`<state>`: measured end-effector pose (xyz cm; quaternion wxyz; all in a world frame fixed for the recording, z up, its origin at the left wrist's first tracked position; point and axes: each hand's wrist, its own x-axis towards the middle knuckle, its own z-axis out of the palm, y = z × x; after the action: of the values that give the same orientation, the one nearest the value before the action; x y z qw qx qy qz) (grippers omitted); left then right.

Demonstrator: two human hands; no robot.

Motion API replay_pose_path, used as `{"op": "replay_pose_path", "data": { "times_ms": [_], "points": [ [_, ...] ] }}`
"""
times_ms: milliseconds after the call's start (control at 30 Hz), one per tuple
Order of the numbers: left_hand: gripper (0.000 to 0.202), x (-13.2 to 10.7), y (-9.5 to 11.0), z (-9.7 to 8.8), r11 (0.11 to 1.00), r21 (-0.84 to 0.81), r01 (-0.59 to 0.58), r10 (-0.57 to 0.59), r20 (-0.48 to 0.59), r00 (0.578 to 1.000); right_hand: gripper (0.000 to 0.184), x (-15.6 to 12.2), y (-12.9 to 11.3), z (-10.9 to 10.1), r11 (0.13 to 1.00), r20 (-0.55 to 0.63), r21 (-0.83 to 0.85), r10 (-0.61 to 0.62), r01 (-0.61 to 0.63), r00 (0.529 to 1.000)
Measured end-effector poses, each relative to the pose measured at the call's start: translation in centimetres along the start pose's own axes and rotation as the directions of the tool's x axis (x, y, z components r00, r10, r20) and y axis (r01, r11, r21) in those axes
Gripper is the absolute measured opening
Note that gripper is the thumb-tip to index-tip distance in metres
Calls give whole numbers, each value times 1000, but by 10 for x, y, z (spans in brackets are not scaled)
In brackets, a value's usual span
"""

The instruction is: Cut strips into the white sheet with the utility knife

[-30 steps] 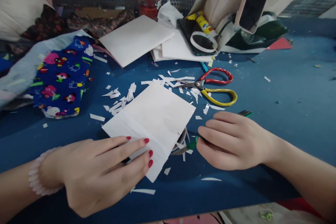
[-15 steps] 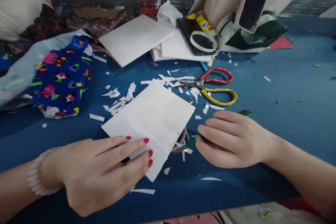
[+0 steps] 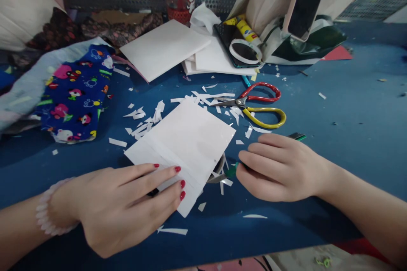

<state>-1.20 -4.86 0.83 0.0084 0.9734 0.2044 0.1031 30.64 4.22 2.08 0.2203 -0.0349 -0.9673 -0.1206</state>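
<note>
Fingers spread, my left hand (image 3: 133, 209) lies on a folded white paper (image 3: 187, 139), holding its near left corner; its thumb is hidden. A dark bit shows between the hand and the paper. To the right, my right hand (image 3: 280, 169) is closed round a green-handled knife (image 3: 231, 171). Its grey blade points left to the paper's right edge, and the black-and-green rear end sticks out behind the knuckles. Partly under the paper sits a grey ring-shaped thing (image 3: 219, 165), mostly covered. White paper scraps (image 3: 149, 125) lie around the paper.
Scissors (image 3: 241, 101) with one red and one yellow handle lie beyond the paper. Further back are white folded sheets (image 3: 165, 51), a white tape roll (image 3: 244, 51) on a dark phone, a glue stick (image 3: 248, 31) and an upright phone (image 3: 307, 4). Patterned blue cloth (image 3: 76, 93) lies left.
The hands, paper and knife keep nearly the same places. Only a very slight shift of the whole view shows.
</note>
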Motion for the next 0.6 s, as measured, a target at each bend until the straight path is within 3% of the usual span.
{"op": "replay_pose_path", "data": {
  "times_ms": [133,600],
  "points": [
    [37,3,1,-5,1000,19,7,-8,31,999,15,1,-1,-1,1000,2,5,-8,8,1000],
    [27,8,-11,1,981,114,-155,164,-77,984,15,7,-4,1,1000,-22,19,23,-22,1000]
  ]
}}
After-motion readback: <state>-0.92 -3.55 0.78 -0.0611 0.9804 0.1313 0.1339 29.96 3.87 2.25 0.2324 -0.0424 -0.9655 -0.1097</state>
